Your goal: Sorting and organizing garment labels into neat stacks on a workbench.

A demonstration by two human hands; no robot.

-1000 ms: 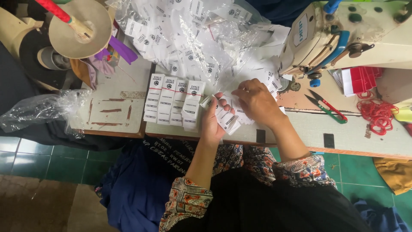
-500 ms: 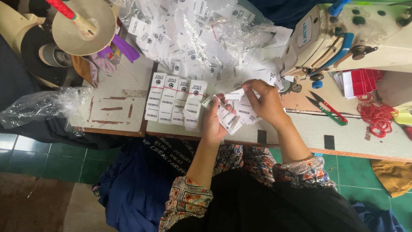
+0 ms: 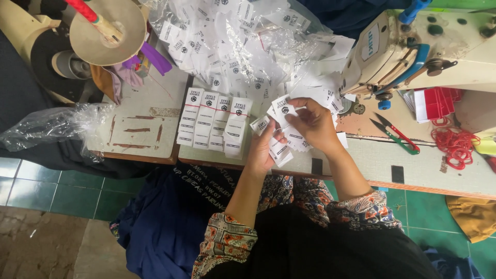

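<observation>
White paper tags (image 3: 287,138) fan between your hands above the table edge (image 3: 361,160): your left hand (image 3: 264,151) grips the bunch, your right hand (image 3: 314,124) pinches one tag. Beyond lie banded tag stacks (image 3: 213,122), then the sewing machine (image 3: 439,46).

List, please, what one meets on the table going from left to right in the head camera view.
Clear plastic bag → banded stacks of white labels → left hand → right hand, both holding loose labels → thread snips → red elastic bands.
</observation>
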